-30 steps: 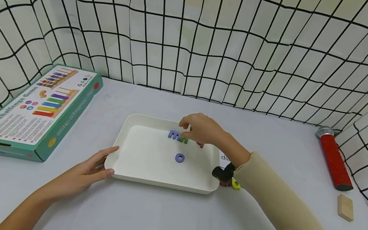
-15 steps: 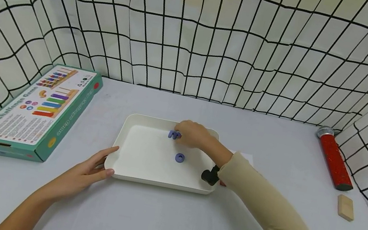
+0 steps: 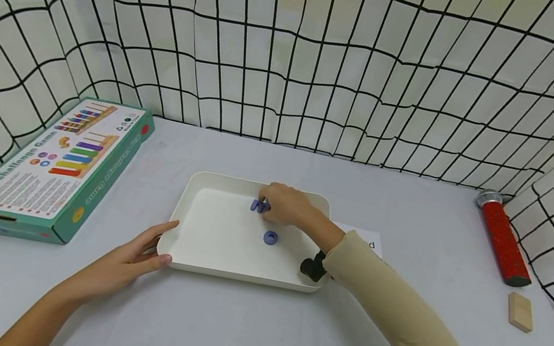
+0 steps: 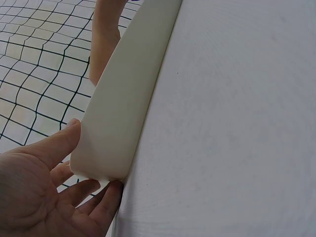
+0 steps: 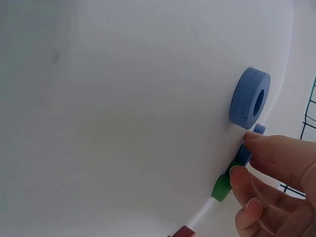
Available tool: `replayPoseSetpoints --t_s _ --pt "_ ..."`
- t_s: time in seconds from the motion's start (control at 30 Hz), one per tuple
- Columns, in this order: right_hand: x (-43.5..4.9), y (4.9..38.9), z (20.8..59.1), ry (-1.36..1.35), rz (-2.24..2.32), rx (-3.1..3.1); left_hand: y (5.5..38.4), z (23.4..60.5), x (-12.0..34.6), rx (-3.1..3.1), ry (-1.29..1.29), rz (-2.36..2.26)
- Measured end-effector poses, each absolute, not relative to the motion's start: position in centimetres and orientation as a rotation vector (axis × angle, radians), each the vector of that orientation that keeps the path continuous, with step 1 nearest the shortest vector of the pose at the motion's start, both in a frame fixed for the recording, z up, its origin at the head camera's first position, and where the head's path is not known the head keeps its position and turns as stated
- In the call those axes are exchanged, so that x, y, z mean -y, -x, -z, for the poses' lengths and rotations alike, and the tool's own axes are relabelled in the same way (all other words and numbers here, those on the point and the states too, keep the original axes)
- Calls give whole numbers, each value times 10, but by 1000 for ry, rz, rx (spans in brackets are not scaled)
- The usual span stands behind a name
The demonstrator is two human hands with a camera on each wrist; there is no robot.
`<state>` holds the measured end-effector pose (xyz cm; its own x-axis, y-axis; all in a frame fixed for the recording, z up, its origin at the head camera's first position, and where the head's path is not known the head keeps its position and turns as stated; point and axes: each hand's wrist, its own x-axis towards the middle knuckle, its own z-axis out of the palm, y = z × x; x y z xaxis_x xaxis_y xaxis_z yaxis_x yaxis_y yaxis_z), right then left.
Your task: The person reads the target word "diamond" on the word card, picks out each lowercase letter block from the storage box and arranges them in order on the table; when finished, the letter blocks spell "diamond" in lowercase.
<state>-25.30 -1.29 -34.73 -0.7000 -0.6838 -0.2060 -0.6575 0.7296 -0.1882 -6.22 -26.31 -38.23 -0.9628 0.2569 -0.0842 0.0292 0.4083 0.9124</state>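
Green piece point(image 5: 220, 188) partly behind right hand point(image 5: 279, 185)

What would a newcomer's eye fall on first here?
Probably the red microphone lying at the right and the green box at the left. Next, the white tray in the middle: a blue ring lies on it, the right hand is at a small blue piece beyond the ring, and the left hand touches the tray's left end.

Black netting point(image 3: 288, 79) before pale wall point(image 3: 260, 0); white cloth-covered table point(image 3: 216, 329).
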Motion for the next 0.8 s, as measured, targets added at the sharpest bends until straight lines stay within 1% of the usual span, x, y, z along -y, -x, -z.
replayPoseSetpoints --t_s 0.3,0.8 --pt "15 253 351 1124 176 -2667 62 382 263 -2470 -251 -1556" --pt "10 246 345 1170 180 -2673 61 380 262 -2447 -250 -1582"
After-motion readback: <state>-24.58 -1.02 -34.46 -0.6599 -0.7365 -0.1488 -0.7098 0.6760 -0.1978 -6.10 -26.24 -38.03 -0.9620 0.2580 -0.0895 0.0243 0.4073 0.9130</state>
